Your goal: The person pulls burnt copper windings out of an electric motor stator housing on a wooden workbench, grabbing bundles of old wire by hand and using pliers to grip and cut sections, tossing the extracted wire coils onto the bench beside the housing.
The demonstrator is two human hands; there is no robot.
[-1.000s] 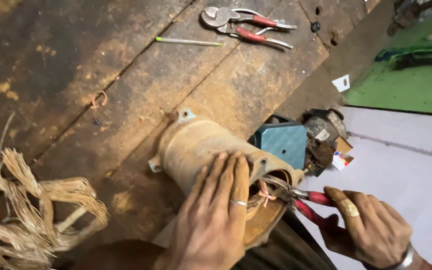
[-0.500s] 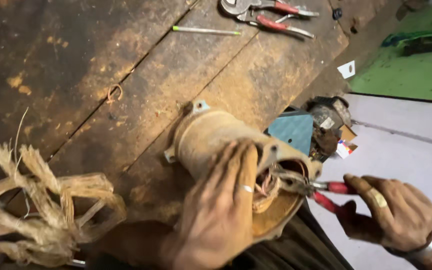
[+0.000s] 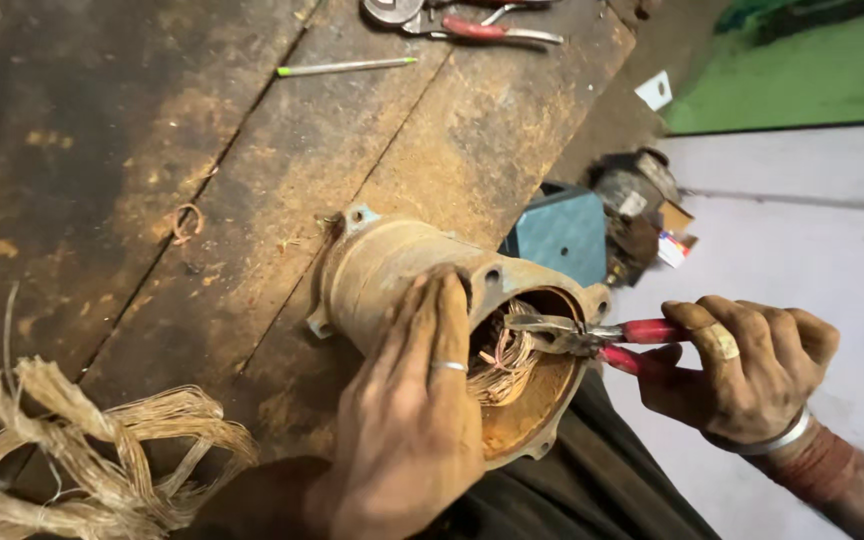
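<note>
I see my left hand (image 3: 407, 420) laid flat with its fingers pressed together over the rusty motor housing (image 3: 432, 310), which lies on its side at the near edge of the wooden desk (image 3: 252, 200). My right hand (image 3: 742, 365) has its fingers wrapped tight round red-handled pliers (image 3: 592, 338), whose tips grip the copper wire (image 3: 502, 355) inside the open end. A heap of stripped wire (image 3: 82, 460) lies at the left, so I judge the clearing well underway, with a tangle left inside.

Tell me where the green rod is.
The green rod lies at the top of the head view on the bench, left of the spare pliers.
</note>
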